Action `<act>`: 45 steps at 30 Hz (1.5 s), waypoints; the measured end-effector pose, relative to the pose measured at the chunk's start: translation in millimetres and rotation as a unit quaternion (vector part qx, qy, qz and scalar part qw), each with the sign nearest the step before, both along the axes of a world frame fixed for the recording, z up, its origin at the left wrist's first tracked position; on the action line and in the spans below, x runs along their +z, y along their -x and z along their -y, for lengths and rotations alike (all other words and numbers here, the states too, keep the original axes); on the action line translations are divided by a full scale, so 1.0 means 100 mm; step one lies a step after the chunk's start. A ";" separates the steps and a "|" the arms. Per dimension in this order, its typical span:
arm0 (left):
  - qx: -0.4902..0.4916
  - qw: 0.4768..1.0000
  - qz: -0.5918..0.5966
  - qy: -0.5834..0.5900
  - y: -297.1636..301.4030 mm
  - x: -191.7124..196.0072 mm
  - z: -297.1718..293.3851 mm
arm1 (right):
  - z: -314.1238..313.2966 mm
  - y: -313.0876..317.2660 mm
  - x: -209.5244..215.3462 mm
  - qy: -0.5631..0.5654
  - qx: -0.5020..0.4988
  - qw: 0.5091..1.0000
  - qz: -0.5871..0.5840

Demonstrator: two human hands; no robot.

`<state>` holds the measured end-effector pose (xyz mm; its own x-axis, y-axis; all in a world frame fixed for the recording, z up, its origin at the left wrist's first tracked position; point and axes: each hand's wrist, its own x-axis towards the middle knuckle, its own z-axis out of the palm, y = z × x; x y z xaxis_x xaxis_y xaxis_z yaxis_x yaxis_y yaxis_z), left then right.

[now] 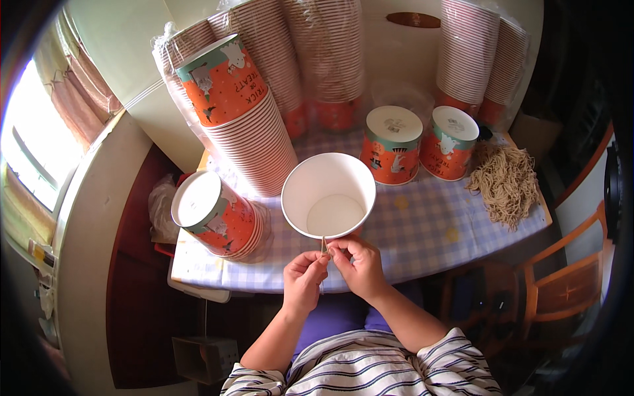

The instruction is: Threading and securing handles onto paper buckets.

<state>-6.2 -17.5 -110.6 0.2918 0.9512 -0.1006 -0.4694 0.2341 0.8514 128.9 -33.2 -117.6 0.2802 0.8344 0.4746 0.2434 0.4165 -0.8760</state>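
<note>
A white-lined paper cup (328, 195) with an orange printed outside tilts toward me at the near edge of the table, its mouth open. My left hand (304, 280) and my right hand (357, 264) meet just below its near rim. Both pinch a thin tan string (324, 249) that touches the rim. The fingertips of the two hands almost touch each other.
Tall stacks of orange printed cups (247, 119) stand left and behind. Two upturned cups (391, 145) (450, 142) sit on the checked tablecloth (422, 224), a short stack (214, 214) lies at left, a heap of tan strings (505, 181) at right. A wooden chair (568, 277) stands beyond.
</note>
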 end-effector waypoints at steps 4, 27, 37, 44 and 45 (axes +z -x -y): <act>-0.025 0.997 0.057 0.042 0.01 0.02 0.01 | -0.01 0.00 -0.03 0.148 0.159 0.945 -0.245; 0.101 0.965 -0.161 -0.181 -0.06 0.02 0.04 | 0.02 -0.03 0.04 0.246 0.244 0.764 -0.545; 0.232 0.727 -0.373 -0.528 -0.06 -0.03 -0.07 | 0.03 -0.01 -0.05 0.249 0.233 0.783 -0.521; 0.212 0.760 -0.348 -0.506 -0.06 -0.01 -0.07 | 0.03 -0.01 -0.02 0.250 0.225 0.789 -0.514; 0.212 0.760 -0.348 -0.506 -0.06 -0.01 -0.08 | 0.03 -0.01 -0.01 0.249 0.218 0.794 -0.510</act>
<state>-0.7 -9.7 -111.9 0.1482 0.6381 0.7556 0.3265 -0.7527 0.5716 129.5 -36.5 -119.1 -0.0608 0.9708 -0.2322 -0.7702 -0.1936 -0.6077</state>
